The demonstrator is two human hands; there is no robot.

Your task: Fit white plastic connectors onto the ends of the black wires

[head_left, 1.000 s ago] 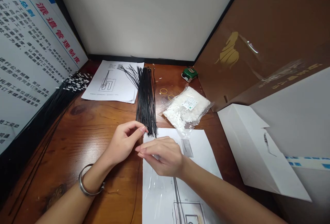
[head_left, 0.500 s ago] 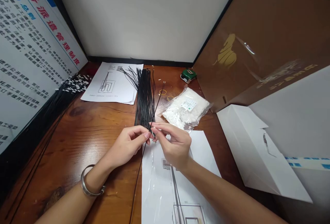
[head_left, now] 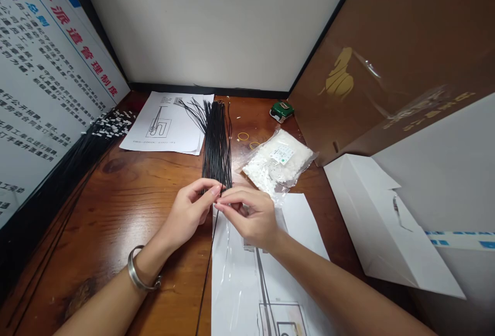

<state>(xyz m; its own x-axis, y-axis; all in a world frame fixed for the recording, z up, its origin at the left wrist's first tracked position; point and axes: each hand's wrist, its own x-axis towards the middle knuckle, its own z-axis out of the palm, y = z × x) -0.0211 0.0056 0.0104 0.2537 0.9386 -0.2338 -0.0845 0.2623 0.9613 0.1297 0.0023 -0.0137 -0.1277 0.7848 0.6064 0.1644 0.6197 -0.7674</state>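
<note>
A thin black wire (head_left: 207,274) runs up from the bottom edge to my fingertips. My left hand (head_left: 193,208) is closed in a pinch on it, thumb against forefinger. Right beside it, my right hand (head_left: 249,216) pinches at the same wire, its fingertips almost touching the left ones. The fingers hide the wire's end and any small part on it. Just beyond my hands lies a bundle of black wires (head_left: 216,142), its near end partly covered by my fingers. Beneath my right hand is a printed drawing sheet (head_left: 235,294) under a clear film.
A clear bag of small white parts (head_left: 284,158) lies right of the bundle, near yellow rubber bands (head_left: 243,136) and a green tape measure (head_left: 281,111). Drawing papers (head_left: 162,124) lie behind. White-tipped black wires (head_left: 65,171) line the left; a brown box (head_left: 386,67) and white carton (head_left: 386,222) stand right.
My right hand has moved slightly left and closer to my left hand. The wire end that stuck up beyond my fingers, with its two small tips, no longer shows there.
</note>
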